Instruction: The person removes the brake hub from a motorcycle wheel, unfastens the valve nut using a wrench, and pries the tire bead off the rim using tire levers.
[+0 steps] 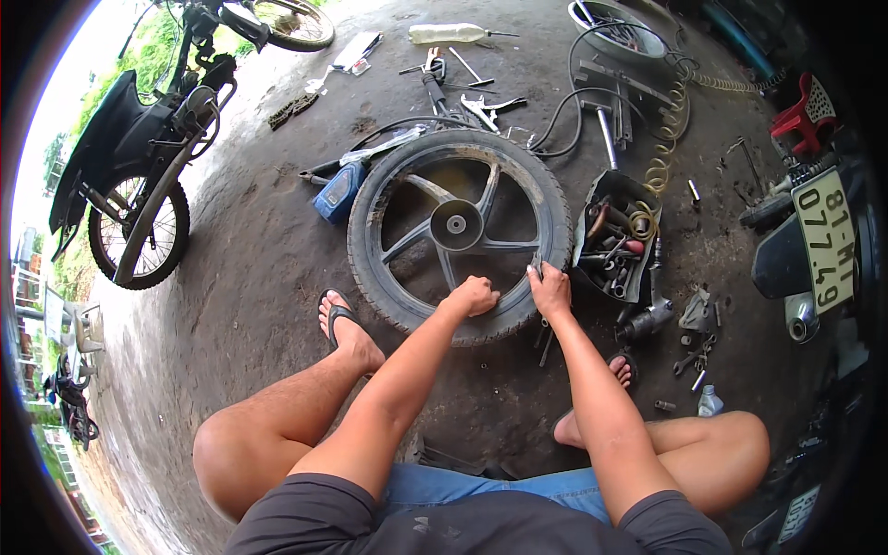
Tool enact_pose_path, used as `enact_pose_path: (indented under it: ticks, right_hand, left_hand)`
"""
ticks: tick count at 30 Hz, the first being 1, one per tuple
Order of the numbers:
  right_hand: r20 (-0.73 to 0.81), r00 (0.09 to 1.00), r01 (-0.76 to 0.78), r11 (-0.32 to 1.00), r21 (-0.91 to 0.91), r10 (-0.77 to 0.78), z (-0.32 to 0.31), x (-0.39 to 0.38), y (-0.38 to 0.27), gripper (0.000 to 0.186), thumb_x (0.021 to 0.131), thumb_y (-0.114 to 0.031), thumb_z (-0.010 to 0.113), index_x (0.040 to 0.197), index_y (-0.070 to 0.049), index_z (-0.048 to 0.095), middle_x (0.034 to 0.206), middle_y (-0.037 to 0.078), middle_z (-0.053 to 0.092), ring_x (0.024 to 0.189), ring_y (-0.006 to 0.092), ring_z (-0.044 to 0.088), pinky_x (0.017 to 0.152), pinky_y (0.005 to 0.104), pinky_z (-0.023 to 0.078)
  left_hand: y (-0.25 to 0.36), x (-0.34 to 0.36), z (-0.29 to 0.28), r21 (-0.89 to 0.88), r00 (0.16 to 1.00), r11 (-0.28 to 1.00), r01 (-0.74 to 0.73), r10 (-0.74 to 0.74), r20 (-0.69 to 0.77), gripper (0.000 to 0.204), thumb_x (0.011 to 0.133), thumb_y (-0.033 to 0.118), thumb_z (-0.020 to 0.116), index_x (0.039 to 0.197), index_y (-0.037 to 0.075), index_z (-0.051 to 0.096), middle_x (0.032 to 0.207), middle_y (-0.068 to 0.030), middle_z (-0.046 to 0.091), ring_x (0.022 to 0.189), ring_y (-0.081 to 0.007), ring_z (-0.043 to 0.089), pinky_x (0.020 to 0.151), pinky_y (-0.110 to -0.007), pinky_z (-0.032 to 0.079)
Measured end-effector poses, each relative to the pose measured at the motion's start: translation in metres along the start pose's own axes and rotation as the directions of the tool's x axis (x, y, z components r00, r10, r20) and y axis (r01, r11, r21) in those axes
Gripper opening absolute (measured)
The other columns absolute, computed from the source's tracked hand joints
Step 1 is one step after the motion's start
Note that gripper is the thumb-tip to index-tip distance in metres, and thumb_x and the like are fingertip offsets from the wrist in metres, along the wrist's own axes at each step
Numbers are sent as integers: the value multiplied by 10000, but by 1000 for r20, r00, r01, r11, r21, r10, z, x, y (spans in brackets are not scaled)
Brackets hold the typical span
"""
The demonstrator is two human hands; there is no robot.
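A motorcycle wheel lies flat on the ground in front of me, its black tyre point(365, 242) around a grey spoked rim point(407, 242). The round hub point(456, 225) faces up at its middle. My left hand point(475, 296) is closed at the near edge of the rim; what its fingers hold is hidden. Farther right, my right hand point(551, 289) pinches at the seam between tyre and rim. Something small and dark shows at its fingertips, too small to name. Both hands touch the wheel, a short gap apart.
A blue bottle point(340, 192) stands left of the wheel. On the right are a tray of tools point(615, 240), an impact wrench point(647, 319) and a coiled air hose point(680, 120). Motorcycles stand at left point(157, 157) and right point(805, 240). A basin point(618, 32) sits far back.
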State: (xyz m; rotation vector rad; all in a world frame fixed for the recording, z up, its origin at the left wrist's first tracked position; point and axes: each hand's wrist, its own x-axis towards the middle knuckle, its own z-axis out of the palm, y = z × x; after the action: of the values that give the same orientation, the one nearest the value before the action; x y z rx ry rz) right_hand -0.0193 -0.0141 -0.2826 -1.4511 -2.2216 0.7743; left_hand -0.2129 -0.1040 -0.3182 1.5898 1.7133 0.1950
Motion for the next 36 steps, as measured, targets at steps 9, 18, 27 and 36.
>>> enact_pose_path:
  ticks: [9,18,27,36]
  right_hand:
    - [-6,1000,-26,999,37,26,-2,-2,-2,350,971,-340,673,960,9,691,897,287,700,893,494,679,778,545,532]
    - [29,1000,-6,1000,17,6,2,0,-17,337,977,-333,663,964,2,696,913,282,704,906,495,678,787,544,534]
    - [4,1000,-18,999,38,18,-1,-4,-9,344,976,-332,670,961,11,693,906,288,698,904,496,677,780,544,530]
    - [16,1000,-19,999,42,18,-1,-1,-14,336,974,-334,670,952,0,694,898,287,701,904,494,681,781,550,530]
  left_hand:
    - [15,-5,-10,-201,960,940,276,-257,115,416,944,318,620,1099,-47,744,934,-241,765,715,-336,770,700,-420,644]
    - [-6,-8,5,-79,967,991,108,-123,-223,364,926,252,624,1034,-70,756,872,-224,769,690,-320,770,661,-423,654]
    - [11,-4,-10,-171,946,934,314,-293,136,396,925,241,640,1180,-51,724,1136,-268,740,848,-325,783,754,-400,657]
    - [1,-3,5,-14,977,981,196,-196,-83,448,984,341,601,1115,-66,733,1136,-292,727,982,-386,757,912,-408,611]
